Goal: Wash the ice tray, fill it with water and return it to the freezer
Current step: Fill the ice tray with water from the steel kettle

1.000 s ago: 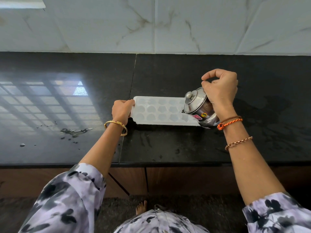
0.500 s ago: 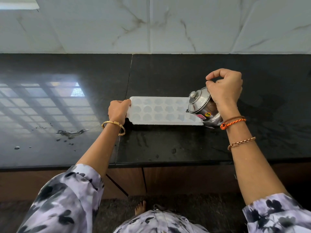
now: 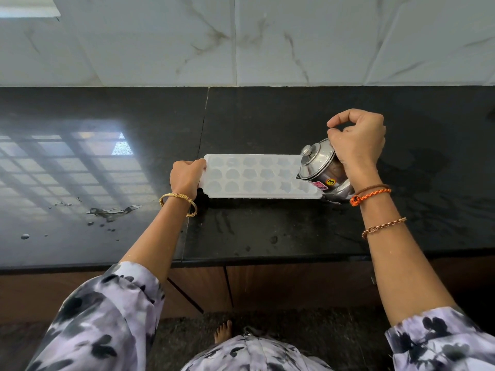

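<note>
Head view, items as I log them from my station. One white translucent plastic ice tray (image 3: 257, 175) with three rows of moulded cells, lying flat on the black polished stone counter (image 3: 267, 231), long side running left to right, near the middle of the slab. Left hand (image 3: 185, 178), fingers curled over the tray's left end, gripping it. Right hand (image 3: 357, 145), wrapped around a small lidded stainless-steel pot (image 3: 321, 170) with a knob and stickers; the pot is tilted left over the tray's right end. I cannot tell whether water is running out. Further left on the counter, a small puddle and droplets (image 3: 109, 211). Far side: white marble-veined wall tiles (image 3: 241, 41).
</note>
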The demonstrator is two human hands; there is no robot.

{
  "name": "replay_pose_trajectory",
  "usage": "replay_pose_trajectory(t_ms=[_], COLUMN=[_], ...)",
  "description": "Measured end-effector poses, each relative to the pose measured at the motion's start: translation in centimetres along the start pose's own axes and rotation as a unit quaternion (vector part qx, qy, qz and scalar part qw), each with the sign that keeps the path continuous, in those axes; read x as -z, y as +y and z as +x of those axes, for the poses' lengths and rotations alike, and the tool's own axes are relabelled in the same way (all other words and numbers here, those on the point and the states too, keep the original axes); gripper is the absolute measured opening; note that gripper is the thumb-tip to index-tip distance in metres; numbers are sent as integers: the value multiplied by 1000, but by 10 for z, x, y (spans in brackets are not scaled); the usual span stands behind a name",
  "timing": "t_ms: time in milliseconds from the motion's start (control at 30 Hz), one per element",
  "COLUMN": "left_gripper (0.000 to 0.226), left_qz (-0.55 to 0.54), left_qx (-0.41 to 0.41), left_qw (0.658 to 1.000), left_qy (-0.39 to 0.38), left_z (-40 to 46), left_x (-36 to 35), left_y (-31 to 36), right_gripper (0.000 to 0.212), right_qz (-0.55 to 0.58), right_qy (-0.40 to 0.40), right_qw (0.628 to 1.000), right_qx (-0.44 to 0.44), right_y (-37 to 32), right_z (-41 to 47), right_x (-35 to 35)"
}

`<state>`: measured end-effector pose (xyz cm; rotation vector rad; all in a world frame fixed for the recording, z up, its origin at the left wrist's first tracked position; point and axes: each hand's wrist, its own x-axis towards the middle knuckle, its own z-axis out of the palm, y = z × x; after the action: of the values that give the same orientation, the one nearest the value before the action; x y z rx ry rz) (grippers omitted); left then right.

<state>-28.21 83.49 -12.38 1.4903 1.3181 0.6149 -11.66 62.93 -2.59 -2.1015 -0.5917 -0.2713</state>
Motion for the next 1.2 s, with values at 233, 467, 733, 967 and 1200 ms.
replay_pose_trajectory(t_ms=[233, 467, 733, 967, 1200], left_gripper=[27, 26, 25, 22, 24], left_qz=[4, -4, -2, 4, 6], left_qx=[3, 4, 8, 10, 9], left_qw=[1000, 1000, 1000, 1000, 1000], left_qy=[0, 1, -5, 5, 6], left_z=[-1, -2, -2, -3, -2], left_x=[0, 0, -1, 0, -1], left_y=[1, 1, 1, 2, 2], right_gripper=[14, 19, 25, 18, 18], right_qz=[7, 30, 25, -3, -18], right_qy=[-1, 14, 37, 35, 30], right_qw=[1000, 999, 998, 999, 999], right_qx=[-3, -18, -38, -39, -34], right_y=[2, 6, 15, 19, 19], right_z=[0, 2, 6, 3, 2], right_x=[2, 3, 10, 11, 13])
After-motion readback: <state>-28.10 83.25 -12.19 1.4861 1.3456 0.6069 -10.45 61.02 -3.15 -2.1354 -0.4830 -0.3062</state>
